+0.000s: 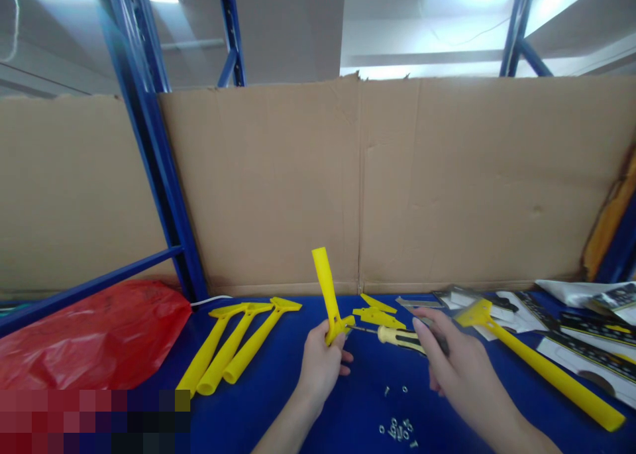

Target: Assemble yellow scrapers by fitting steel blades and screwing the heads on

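Yellow scraper handle [325,288] is standing nearly upright at lower centre of the frame. Largest first: cardboard panels [278,182] are spanning the middle band; a blue tabletop [263,414] is filling the lower frame. Red plastic [99,335] is bulging at lower left, printed packets [571,368] crowding the right edge. From my remote post I am seeing the left hand [322,358] wrapping its fingers closely around the handle's lower end. Right hand [457,364] is curling its fingers around a screwdriver [395,335], shaft pointing left into the handle's head; I am failing to tell whether the tip is touching a screw. One longer yellow scraper [551,371] is lying lower right, three other handles [228,348] lower left of centre. Flat yellow pieces [380,319] are lying just behind the screwdriver. Smallest: metal nuts and screws [399,433] are lying loose at bottom centre, between the forearms.
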A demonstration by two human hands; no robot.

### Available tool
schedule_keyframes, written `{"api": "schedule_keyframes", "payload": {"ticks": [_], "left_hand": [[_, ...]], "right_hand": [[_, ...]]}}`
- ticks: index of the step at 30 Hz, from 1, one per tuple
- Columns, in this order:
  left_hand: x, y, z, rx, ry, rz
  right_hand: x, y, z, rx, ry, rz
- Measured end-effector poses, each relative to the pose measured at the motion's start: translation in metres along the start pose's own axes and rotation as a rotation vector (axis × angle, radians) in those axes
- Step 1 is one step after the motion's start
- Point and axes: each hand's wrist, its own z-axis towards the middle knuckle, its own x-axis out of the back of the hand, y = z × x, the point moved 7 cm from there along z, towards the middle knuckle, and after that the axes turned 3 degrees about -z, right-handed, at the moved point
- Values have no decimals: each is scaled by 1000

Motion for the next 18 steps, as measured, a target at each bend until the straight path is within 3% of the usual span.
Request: {"api": "schedule_keyframes", "payload": {"ticks": [4,6,10,18], "left_hand": [[1,-1,0,-4,4,3],[2,-3,2,6,22,-27],[4,-6,3,17,47,-78],[4,-2,0,13,40,-73]], "right_hand": [[8,-8,-1,120,102,-81],[6,-9,-2,175,86,-83],[-2,-4,-1,122,-1,-51],[4,-7,1,102,35,-145]]}}
